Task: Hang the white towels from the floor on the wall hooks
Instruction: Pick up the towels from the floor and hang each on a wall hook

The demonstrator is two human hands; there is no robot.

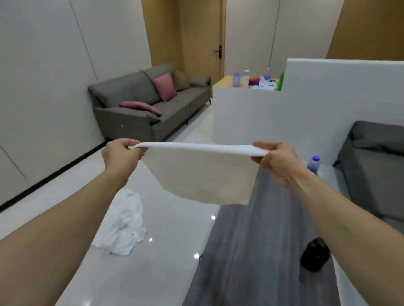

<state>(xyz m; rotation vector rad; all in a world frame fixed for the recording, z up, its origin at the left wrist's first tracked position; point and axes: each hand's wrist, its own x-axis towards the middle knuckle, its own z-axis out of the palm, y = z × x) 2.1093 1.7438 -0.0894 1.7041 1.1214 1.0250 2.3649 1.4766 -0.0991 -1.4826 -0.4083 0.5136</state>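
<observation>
The left hand [122,153] pinches one top corner of a white rectangular terry towel [202,176]; the right hand [276,159] pinches the opposite top corner. Both hands have fingers curled round the fabric. The towel is held taut along its upper edge and hangs flat in the air, well above the glossy white tiled floor [68,269].

A second white towel, crumpled in a heap [122,227], lies on the floor below and to the left of the held towel. A grey sofa with pink cushions [149,104] stands behind the held towel, against the far wall.

Step in hand, as judged: the held towel is lifted and spread, ready for transport. No wall hooks are visible in this view.

Next move calls for: locate the hooks, carry the towel there without slackening the grip, and drape the upper edge or a loop over a hook. The crumpled towel is not yet collected.
</observation>
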